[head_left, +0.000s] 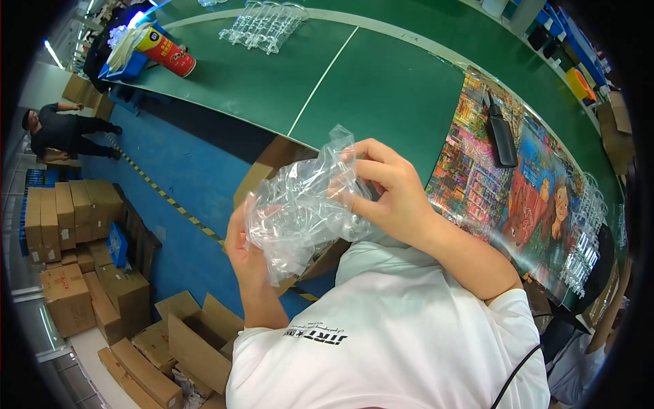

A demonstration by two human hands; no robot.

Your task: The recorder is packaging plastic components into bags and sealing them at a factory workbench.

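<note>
In front of my chest, a crumpled clear plastic bag (300, 211) is stretched between both hands. My left hand (246, 238) is closed round its left side, the fingers partly hidden behind the film. On the upper right side, my right hand (385, 184) pinches the bag with thumb and bent fingers. Glare and folds obscure whether anything lies inside it. Below the bag, an open cardboard box (269, 162) shows partly at the near edge of the green table (388, 88).
Clear plastic pieces (262, 27) lie at the far side; more clear pieces (586, 238) sit at right. A black-handled tool (503, 136) rests on a colourful printed sheet (470, 163). A red cup (170, 54) stands far left. Cardboard boxes (68, 300) and a person (58, 129) are left.
</note>
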